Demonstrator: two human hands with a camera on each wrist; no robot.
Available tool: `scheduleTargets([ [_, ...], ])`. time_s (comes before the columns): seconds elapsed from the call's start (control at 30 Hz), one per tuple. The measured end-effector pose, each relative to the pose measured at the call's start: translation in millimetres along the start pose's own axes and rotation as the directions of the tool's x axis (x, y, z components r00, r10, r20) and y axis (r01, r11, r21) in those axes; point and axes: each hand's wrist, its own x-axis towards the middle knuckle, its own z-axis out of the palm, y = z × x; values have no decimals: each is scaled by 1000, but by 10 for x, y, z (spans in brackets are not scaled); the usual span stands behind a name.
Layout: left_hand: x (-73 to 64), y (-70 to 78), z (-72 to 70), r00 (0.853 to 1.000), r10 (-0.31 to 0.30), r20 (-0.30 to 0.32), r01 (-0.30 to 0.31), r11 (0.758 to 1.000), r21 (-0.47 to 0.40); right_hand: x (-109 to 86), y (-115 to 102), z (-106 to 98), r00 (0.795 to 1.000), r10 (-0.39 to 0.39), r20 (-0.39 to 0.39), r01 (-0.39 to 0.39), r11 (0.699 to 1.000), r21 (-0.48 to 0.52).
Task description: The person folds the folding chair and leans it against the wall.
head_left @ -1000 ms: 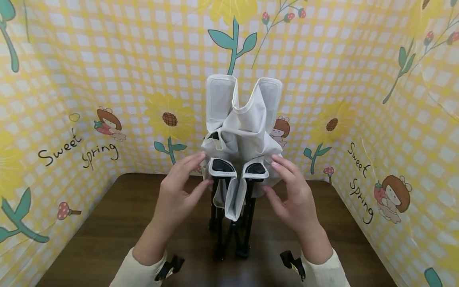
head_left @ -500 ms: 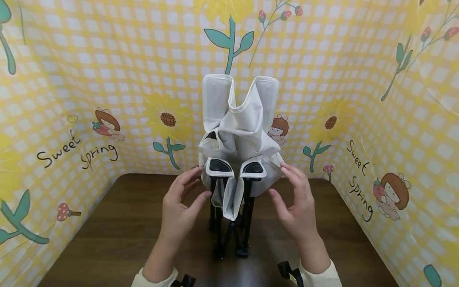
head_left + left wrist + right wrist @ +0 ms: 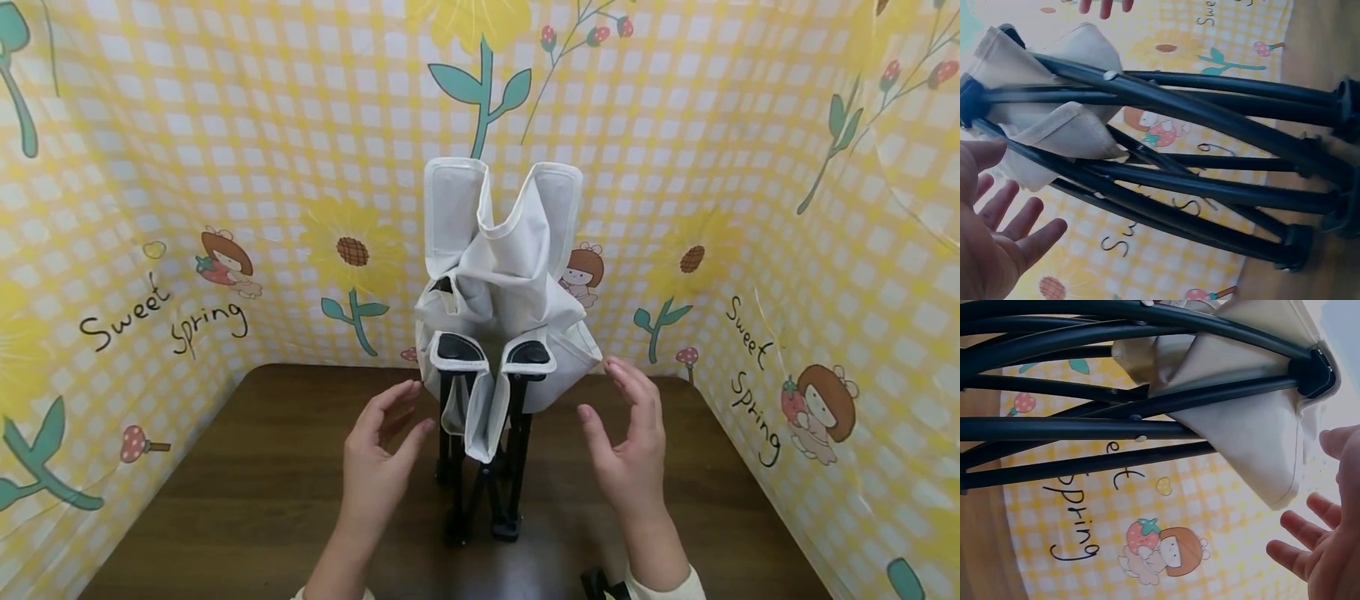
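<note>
A folded folding chair [image 3: 517,275] with white fabric and black legs stands upright on the table, in the middle of the head view. Two black corner caps show at the front of its fabric. My left hand [image 3: 378,462] is just left of it, fingers loosely bent, holding nothing. On the other side is my right hand [image 3: 633,454], thumb and fingers spread, its fingertips close to the fabric's right corner. The left wrist view shows the crossed black tubes [image 3: 1210,187] beside my fingers. In the right wrist view, a narrow gap lies between my fingers and the fabric [image 3: 1254,437].
The brown wooden table [image 3: 247,492] reaches to a yellow-and-white checked cloth backdrop [image 3: 300,125], which rises behind and on both sides. Flowers, cartoon figures and lettering are printed on it. A black strap [image 3: 600,583] is at my right wrist.
Both hands have drawn back from the chair's fabric, downward and slightly outward. The fabric's right corner has spread a little to the right. The chair's legs stay about where they were.
</note>
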Motion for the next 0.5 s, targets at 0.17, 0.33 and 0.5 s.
scheduleTargets([
  [0.17, -87, -249, 42, 997, -83, -3, 83, 992, -95, -124, 63, -25, 992, 124, 35, -125, 992, 23],
  [0.33, -169, -594, 62, 982, -187, 15, 187, 965, -187, -311, 265, -27, 959, 278, 56, -279, 960, 15],
  [0.5, -247, -766, 75, 961, -275, 29, 275, 945, -177, -449, 391, -31, 909, 413, 60, -417, 906, 73],
])
